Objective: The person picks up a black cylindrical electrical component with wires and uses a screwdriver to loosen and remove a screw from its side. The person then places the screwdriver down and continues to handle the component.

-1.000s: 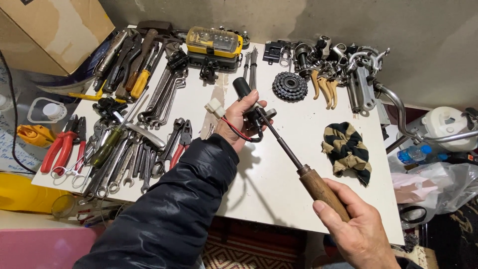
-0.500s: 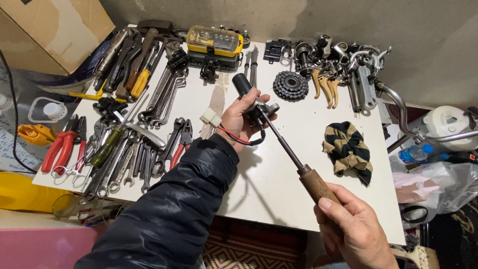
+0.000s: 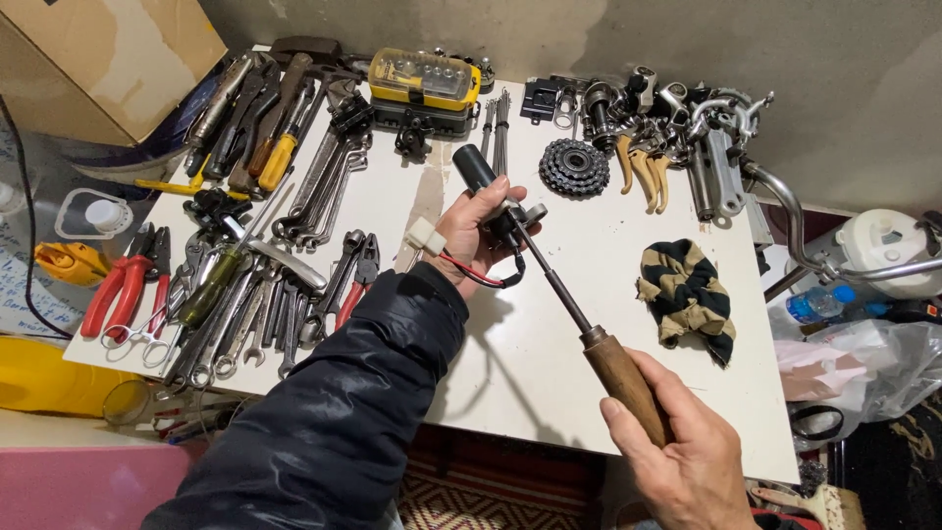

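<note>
L hand [image 3: 469, 234] is wrapped round a small black grip part [image 3: 483, 179] w/ red & black wires and a white plug [image 3: 425, 236] hanging just beside the palm, held up over the white desk [image 3: 549, 334]. R hand [image 3: 687, 456] is closed on the wooden handle of a long screwdriver [image 3: 589, 329]; its shaft runs up-left and the tip meets the part right at the L fingers.

Handling, as I judge it: part looks stiff, light, plastic & metal; wires are thin and soft, so best gripped by the black barrel, not the leads. Screwdriver is rigid, wood handle gives good purchase.

Counts: 1 grip part, 1 screwdriver, 1 plug. Beyond the L hand: 1 toothed sprocket cluster [image 3: 574, 167], 1 yellow-lidded bit case [image 3: 424, 80]. Right of the shaft: 1 striped rag [image 3: 687, 294]. Left of the L sleeve: many spanners [image 3: 245, 314], too overlapped to count, and 1 red-handled pliers [image 3: 123, 290].
</note>
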